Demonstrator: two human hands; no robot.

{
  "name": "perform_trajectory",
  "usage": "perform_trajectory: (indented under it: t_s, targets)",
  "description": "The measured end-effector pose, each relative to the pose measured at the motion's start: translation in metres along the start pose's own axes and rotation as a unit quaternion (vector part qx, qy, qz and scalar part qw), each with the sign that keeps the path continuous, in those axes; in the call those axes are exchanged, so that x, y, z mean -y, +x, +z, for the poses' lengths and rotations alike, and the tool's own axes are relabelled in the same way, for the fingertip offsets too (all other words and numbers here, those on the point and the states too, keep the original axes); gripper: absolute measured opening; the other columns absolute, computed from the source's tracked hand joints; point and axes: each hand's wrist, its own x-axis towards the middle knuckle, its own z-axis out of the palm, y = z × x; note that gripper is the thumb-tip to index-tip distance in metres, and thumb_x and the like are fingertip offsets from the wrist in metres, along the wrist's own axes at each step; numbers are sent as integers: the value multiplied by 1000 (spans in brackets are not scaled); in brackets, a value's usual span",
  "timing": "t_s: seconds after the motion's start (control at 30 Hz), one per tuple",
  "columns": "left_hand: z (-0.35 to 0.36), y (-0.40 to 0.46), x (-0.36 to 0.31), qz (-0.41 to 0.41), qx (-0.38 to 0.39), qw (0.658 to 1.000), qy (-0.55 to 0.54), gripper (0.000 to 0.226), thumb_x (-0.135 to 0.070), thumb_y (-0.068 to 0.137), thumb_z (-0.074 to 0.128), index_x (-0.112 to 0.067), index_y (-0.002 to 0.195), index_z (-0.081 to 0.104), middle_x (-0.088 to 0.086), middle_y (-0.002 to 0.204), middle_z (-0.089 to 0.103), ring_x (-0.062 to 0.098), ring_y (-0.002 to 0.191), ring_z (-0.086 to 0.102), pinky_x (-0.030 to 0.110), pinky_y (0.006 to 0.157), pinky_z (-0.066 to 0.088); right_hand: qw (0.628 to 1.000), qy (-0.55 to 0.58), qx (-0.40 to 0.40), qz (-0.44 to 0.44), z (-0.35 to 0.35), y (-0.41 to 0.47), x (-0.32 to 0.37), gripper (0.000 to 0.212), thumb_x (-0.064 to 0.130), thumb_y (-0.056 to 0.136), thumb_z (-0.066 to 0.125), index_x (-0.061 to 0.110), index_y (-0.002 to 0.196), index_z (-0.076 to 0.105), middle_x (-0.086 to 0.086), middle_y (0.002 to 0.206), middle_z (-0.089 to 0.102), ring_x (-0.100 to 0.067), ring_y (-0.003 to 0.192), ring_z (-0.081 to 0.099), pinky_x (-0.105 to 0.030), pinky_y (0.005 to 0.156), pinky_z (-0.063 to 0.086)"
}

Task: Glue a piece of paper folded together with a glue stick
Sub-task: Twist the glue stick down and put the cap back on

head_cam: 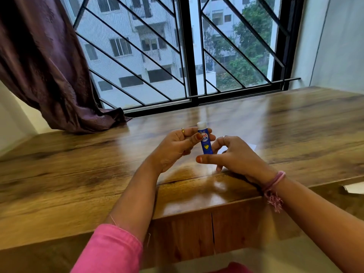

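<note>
Glossy wood-grain tabletop [78,164], brown with darker streaks, strong window glare down the middle. Seam across the top near the front edge; cabinet doors [197,233] below it. Runs right up to a window [187,56] with black frame and diagonal black bars; pale apartment block and green trees outside. Purple curtain [49,75] bunched at left, hem spilling onto the back corner of the tabletop. White wall [334,46] at right.

Glue stick [205,139] held upright above the tabletop centre: blue tube, white end up, yellow mark on the label. Left hand [177,146] gripping it, thumb across the label, fingers curled behind; gold ring on one finger, pink sleeve [110,251] on the forearm. Right hand [232,154] just beside the tube's lower end, fingers loosely spread, holding nothing visible; ring on one finger, pink thread band [273,186] at the wrist. Contact with the tube: cannot tell.

White paper [250,146] on the tabletop behind the right hand, mostly hidden, folded or not unclear. Another pale sheet corner [354,189] at the right frame edge, near the front.
</note>
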Motion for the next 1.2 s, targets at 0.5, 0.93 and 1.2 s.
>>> perform_trajectory:
  t_s: [0.5,0.93,1.2]
  targets:
    - [0,-1,0,-23,-5,999,22,24,-38,91,54,-34,110,69,-6,110,72,8,72,48,23,64,33,1000,-18,3,-2,1,1,-5,28,36,61,85,17,74,68,4,90,71,-9,49,63,-19,52,51]
    - [-3,0,4,-17,1,1000,-1,27,-42,88,56,-32,110,69,-5,109,71,0,68,50,27,65,34,996,55,69,18,1,0,-2,24,26,74,78,13,92,69,-12,86,72,-16,60,69,-18,34,40]
    - [-1,0,3,-19,-3,1000,-8,29,-44,85,59,-33,110,70,-5,109,72,4,68,48,27,63,32,1000,25,11,12,5,1,-5,36,33,62,86,14,82,64,-3,72,69,-17,51,68,-18,36,42]
